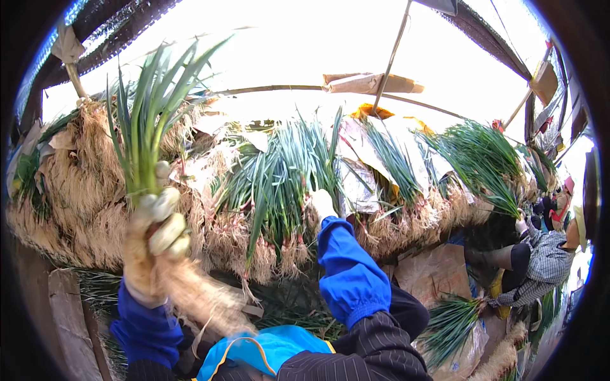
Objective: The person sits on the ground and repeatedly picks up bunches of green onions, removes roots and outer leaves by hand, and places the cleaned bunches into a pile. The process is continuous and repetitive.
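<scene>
My left hand (164, 224), in a pale glove, grips a bunch of green-leaved plants (143, 143) around its lower stems. The leaves point up, and the long pale roots (205, 295) hang below the fist, blurred. My right hand (323, 205), also gloved, reaches forward to the heap and touches the plants at the right side of a loose spread of long green leaves (281, 166). Its fingertips are partly hidden, so whether they grip a stem is unclear. Blue sleeve covers are on both forearms.
A long heap of rooty bunches (90, 200) runs across in front. A pole (393, 57) stands behind it. To the right, a co-worker (548, 262) in a checked shirt handles green bunches. Cardboard (438, 271) lies below the heap, and a wooden board (71, 324) lies at lower left.
</scene>
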A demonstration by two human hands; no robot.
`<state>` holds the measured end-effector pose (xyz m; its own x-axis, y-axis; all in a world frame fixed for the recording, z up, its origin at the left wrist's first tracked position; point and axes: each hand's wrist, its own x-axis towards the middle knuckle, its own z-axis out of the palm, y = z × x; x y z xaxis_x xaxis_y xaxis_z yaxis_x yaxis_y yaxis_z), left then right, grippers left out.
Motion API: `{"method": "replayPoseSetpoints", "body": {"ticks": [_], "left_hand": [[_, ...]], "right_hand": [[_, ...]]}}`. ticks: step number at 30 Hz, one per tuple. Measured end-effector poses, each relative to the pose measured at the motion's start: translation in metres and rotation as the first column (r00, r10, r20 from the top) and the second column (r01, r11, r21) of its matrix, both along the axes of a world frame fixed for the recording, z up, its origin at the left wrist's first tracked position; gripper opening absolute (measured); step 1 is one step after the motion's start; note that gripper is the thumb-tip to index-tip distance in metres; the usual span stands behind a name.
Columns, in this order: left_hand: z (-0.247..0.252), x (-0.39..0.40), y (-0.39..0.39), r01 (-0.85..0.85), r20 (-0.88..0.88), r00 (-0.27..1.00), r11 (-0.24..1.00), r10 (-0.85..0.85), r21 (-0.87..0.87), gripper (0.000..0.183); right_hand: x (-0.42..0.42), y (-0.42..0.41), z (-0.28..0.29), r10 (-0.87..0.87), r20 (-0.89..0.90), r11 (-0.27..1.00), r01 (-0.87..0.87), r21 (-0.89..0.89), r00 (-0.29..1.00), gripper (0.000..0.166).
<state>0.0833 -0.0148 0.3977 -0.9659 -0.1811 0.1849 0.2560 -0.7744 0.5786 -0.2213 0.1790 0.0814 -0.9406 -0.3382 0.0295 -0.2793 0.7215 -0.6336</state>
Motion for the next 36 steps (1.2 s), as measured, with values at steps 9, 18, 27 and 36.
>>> {"method": "replayPoseSetpoints", "body": {"ticks": [9, 18, 27, 36], "left_hand": [[-0.168, -0.069, -0.002, 0.131, 0.531, 0.836, 0.99, -0.138, 0.051, 0.02], [-0.263, -0.077, 0.051, 0.178, 0.696, 0.717, 0.975, -0.039, -0.13, 0.008], [-0.3, -0.055, 0.062, 0.096, 0.743, 0.667, 0.982, 0.057, -0.162, 0.008], [-0.295, -0.04, 0.067, -0.033, 0.698, 0.674, 0.954, 0.242, -0.299, 0.01]], "right_hand": [[0.074, 0.0, 0.031, -0.034, -0.089, 0.99, 0.046, 0.132, 0.995, 0.026], [0.186, 0.003, 0.045, 0.03, 0.066, 0.995, -0.023, -0.094, 0.997, 0.027], [0.183, -0.006, 0.011, 0.328, 0.662, 0.359, 0.559, -0.747, 0.674, 0.044], [0.16, -0.055, -0.016, 0.232, 0.703, 0.002, 0.722, -0.692, 0.673, 0.035]]}}
